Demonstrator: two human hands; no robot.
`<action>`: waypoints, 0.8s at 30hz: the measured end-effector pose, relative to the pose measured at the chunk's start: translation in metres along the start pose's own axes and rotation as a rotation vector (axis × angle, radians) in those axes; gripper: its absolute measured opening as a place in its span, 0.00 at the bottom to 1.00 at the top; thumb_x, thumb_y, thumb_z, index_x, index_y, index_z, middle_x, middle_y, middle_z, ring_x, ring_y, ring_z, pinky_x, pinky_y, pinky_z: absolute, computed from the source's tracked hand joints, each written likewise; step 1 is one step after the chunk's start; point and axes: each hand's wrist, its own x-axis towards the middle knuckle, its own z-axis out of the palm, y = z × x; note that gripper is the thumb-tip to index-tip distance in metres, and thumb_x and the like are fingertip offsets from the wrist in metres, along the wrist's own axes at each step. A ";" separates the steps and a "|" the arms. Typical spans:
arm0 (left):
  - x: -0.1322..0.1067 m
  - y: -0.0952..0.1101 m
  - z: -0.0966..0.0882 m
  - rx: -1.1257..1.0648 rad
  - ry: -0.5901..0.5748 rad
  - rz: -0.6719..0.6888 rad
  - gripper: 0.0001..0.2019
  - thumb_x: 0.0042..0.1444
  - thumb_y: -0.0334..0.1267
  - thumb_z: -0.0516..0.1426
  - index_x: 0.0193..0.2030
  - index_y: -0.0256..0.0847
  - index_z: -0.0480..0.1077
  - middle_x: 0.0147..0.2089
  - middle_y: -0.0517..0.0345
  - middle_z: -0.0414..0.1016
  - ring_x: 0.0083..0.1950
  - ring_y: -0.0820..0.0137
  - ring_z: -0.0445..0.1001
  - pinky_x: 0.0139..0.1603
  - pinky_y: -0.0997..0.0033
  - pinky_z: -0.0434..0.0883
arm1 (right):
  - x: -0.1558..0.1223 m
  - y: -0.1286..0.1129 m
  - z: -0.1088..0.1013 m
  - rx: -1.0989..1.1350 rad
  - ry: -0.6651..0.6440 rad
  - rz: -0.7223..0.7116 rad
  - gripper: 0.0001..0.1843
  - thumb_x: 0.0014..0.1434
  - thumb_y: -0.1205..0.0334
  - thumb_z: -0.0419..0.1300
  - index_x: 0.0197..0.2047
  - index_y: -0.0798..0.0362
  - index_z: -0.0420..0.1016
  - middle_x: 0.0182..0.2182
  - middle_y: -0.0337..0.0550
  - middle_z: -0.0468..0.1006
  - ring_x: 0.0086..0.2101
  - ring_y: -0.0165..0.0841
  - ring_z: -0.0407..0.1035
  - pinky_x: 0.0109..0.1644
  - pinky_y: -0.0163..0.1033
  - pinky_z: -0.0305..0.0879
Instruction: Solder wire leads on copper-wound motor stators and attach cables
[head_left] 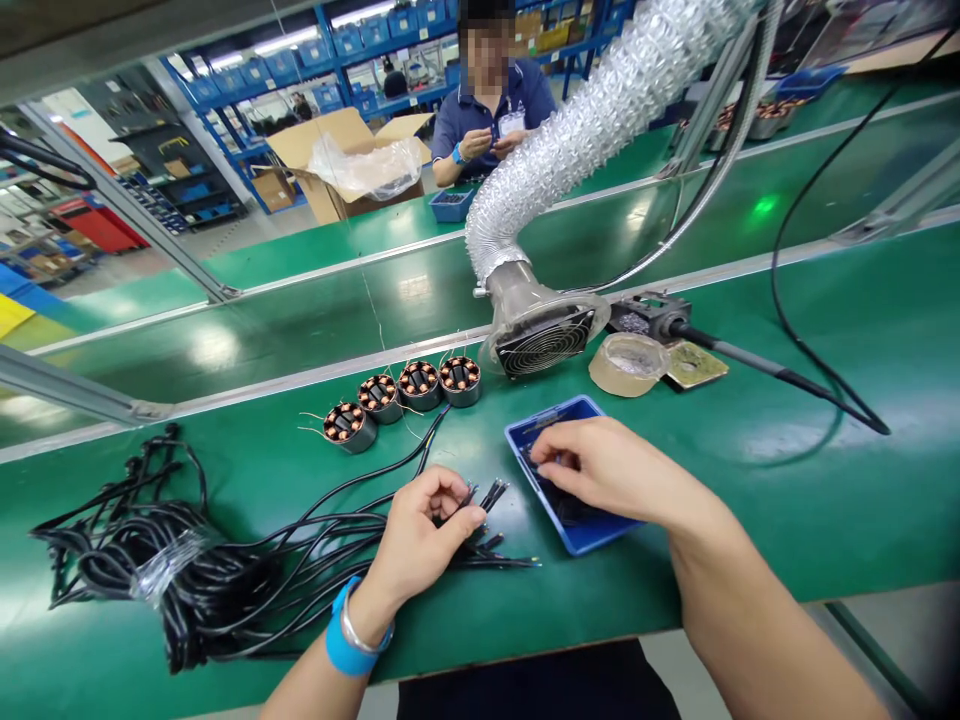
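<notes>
Four cores (419,386) are wound, none visibly cabled; left hand (427,535) holds black cables (229,578), right hand (604,460) curls inside blue bin (598,538), grip unclear.

The worktop (795,530) is green and has a smooth, slightly shining surface. On its left side there lies a big bundle of black cables (217,585), which is wrapped with clear plastic (169,565); the loose cables spread towards the middle. Behind these stand four round parts with copper windings (420,388), in a slanting row. To the right is placed a blue tray (536,487). Farther back are a round tan tub (626,375) and, just beside it, a flat yellowish pad (697,365).
</notes>
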 end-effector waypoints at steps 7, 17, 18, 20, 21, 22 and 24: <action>0.003 -0.002 -0.005 -0.016 0.026 -0.055 0.09 0.52 0.39 0.64 0.35 0.37 0.72 0.27 0.60 0.73 0.28 0.71 0.74 0.33 0.73 0.70 | 0.012 0.003 0.019 -0.237 -0.172 0.077 0.10 0.56 0.74 0.55 0.32 0.57 0.77 0.32 0.52 0.81 0.37 0.42 0.76 0.39 0.38 0.64; 0.003 0.009 -0.005 -0.263 0.014 -0.186 0.16 0.47 0.45 0.67 0.33 0.36 0.71 0.27 0.56 0.78 0.26 0.71 0.77 0.29 0.74 0.72 | 0.004 -0.010 0.015 0.489 0.372 -0.147 0.03 0.60 0.64 0.61 0.39 0.51 0.74 0.34 0.41 0.77 0.31 0.31 0.73 0.36 0.36 0.71; 0.003 0.009 -0.004 -0.274 0.009 -0.186 0.17 0.47 0.47 0.67 0.33 0.36 0.71 0.27 0.55 0.78 0.25 0.71 0.77 0.29 0.74 0.72 | 0.005 -0.017 0.022 0.597 0.414 -0.168 0.02 0.60 0.64 0.61 0.38 0.51 0.75 0.35 0.42 0.77 0.32 0.31 0.74 0.36 0.35 0.72; 0.002 0.010 -0.004 -0.285 -0.001 -0.187 0.18 0.46 0.48 0.68 0.33 0.35 0.71 0.27 0.55 0.78 0.25 0.71 0.76 0.28 0.74 0.72 | 0.008 -0.030 0.035 0.713 0.458 -0.210 0.03 0.60 0.66 0.61 0.38 0.51 0.75 0.35 0.42 0.77 0.33 0.31 0.75 0.35 0.35 0.73; 0.002 0.011 -0.004 -0.287 -0.007 -0.187 0.18 0.46 0.49 0.68 0.32 0.35 0.71 0.27 0.55 0.78 0.25 0.71 0.76 0.28 0.74 0.72 | 0.009 -0.035 0.041 0.718 0.468 -0.229 0.04 0.60 0.67 0.61 0.39 0.51 0.75 0.34 0.42 0.77 0.33 0.31 0.75 0.35 0.34 0.73; 0.002 0.011 -0.003 -0.286 -0.011 -0.186 0.19 0.46 0.49 0.68 0.32 0.35 0.71 0.26 0.55 0.78 0.25 0.71 0.76 0.28 0.74 0.72 | 0.010 -0.039 0.044 0.700 0.472 -0.246 0.04 0.60 0.68 0.61 0.39 0.51 0.76 0.34 0.42 0.77 0.33 0.31 0.74 0.35 0.34 0.72; 0.002 0.011 -0.003 -0.283 -0.013 -0.181 0.18 0.47 0.49 0.67 0.32 0.35 0.71 0.27 0.55 0.78 0.25 0.71 0.76 0.29 0.74 0.72 | 0.011 -0.042 0.048 0.659 0.478 -0.256 0.05 0.60 0.69 0.61 0.39 0.51 0.76 0.34 0.41 0.77 0.33 0.30 0.74 0.33 0.33 0.71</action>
